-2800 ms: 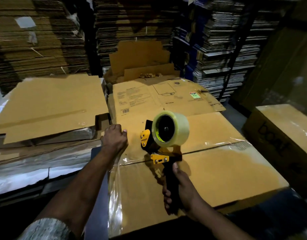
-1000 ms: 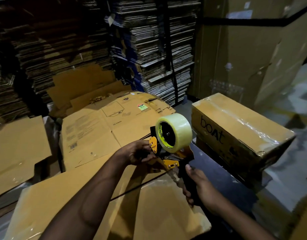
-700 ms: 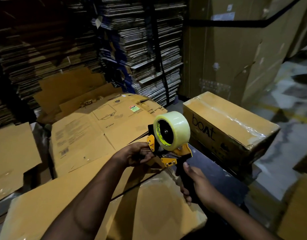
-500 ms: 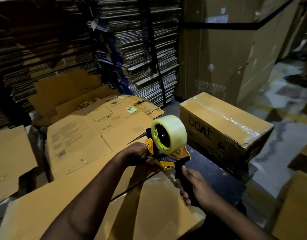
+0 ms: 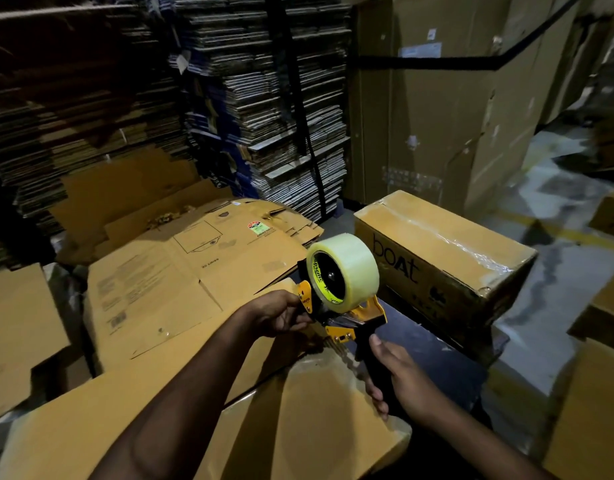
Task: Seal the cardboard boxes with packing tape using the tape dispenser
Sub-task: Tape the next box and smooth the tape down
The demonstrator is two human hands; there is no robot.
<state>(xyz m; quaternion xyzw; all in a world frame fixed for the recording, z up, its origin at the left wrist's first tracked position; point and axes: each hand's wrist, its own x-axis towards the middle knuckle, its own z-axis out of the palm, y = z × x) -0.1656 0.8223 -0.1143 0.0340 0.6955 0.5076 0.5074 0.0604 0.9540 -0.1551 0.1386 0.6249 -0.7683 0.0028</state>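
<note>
Flattened cardboard stacks (image 5: 257, 98) fill the back; a taped "boat" box (image 5: 447, 258) sits right, near box (image 5: 298, 420) below the hands. Tape dispenser (image 5: 340, 296) (clear roll mounted) held above that box: right hand (image 5: 399, 379) wraps its handle, left hand (image 5: 281, 313) pinches its front end.

The sealed brown box (image 5: 447, 258) on the right has the word "boAt" in big dark letters on its side. The flat cardboard sheet (image 5: 180, 282) farther left says "20 Litres" in small print. The yellow ring inside the tape roll (image 5: 343, 273) has black words, too blurry to read.
</note>
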